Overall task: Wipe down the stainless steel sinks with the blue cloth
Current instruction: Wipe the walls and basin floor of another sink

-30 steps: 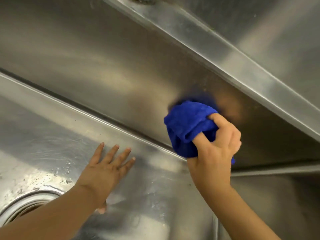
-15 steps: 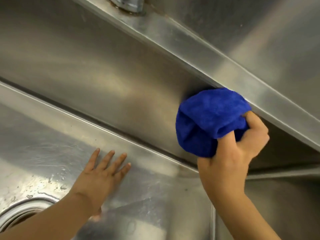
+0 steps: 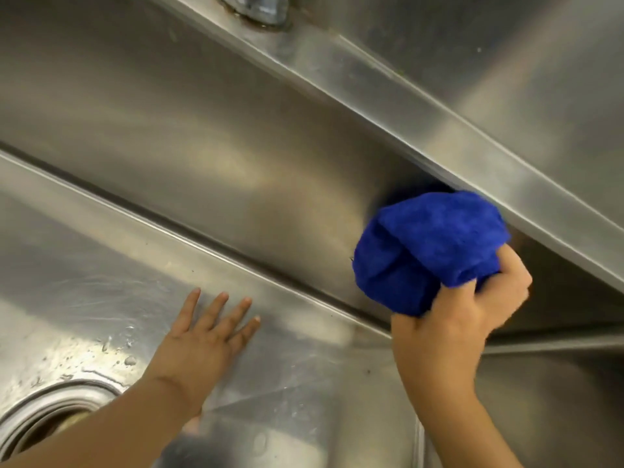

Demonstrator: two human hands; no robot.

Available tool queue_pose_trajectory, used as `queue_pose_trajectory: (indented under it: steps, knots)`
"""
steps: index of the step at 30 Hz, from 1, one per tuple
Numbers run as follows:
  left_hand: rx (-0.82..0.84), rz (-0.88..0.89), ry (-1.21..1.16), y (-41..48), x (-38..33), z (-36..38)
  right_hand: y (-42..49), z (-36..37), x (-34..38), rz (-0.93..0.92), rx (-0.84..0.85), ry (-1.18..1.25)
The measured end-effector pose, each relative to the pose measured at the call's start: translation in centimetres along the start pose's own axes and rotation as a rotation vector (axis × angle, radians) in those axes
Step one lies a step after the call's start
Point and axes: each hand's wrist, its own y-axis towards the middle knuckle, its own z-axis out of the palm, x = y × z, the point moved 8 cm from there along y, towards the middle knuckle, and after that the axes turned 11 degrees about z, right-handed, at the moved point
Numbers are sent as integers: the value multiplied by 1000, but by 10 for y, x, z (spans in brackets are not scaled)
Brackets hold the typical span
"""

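Observation:
A bunched blue cloth [image 3: 429,244] presses against the back wall of the stainless steel sink [image 3: 202,153], just under the rear ledge [image 3: 422,116]. My right hand [image 3: 452,322] grips the cloth from below, fingers curled round it. My left hand [image 3: 202,339] lies flat with straight, spread fingers on the sink floor [image 3: 84,265], left of the cloth and apart from it.
A round drain opening [image 3: 44,420] sits at the lower left, with water drops around it. A faucet base [image 3: 256,8] stands on the rear ledge at the top. A steel backsplash [image 3: 506,52] rises behind. The sink's right wall [image 3: 557,383] meets the corner near my right hand.
My right hand has carried the cloth up and to the right along the back wall, from mid-wall to just under the ledge. My left hand has stayed flat on the floor.

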Motion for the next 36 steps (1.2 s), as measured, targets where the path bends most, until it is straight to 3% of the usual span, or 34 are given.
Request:
queue_pose_trajectory:
  steps: [3,7,9,12,15,17,21,24,27,32,36]
  knots:
    - [25,10,16,0,-1,1,-14,33,16,-137,7,-241]
    - [30,2,65,0,-2,3,-49,97,74,-528,-6,-393]
    - [40,3,66,0,-2,5,-51,105,79,-576,39,-407]
    - [20,-20,26,0,-1,5,-40,75,53,-552,88,-506]
    - [-6,-19,7,-3,-3,-3,-27,44,20,-363,145,-534]
    - [-2,1,-16,-4,-4,-6,-31,42,19,-364,129,-619]
    - [14,30,24,-5,-2,-1,-49,84,58,-444,72,-483]
    - [-75,40,-22,-5,-2,-10,-65,141,89,-554,101,-445]
    - [-91,66,-119,-14,1,-10,-70,162,101,-526,111,-445]
    - [-119,-108,-284,-45,78,9,-60,100,82,-394,86,-558]
    - [-47,-208,-198,-68,141,24,-54,110,101,-304,-18,-452]
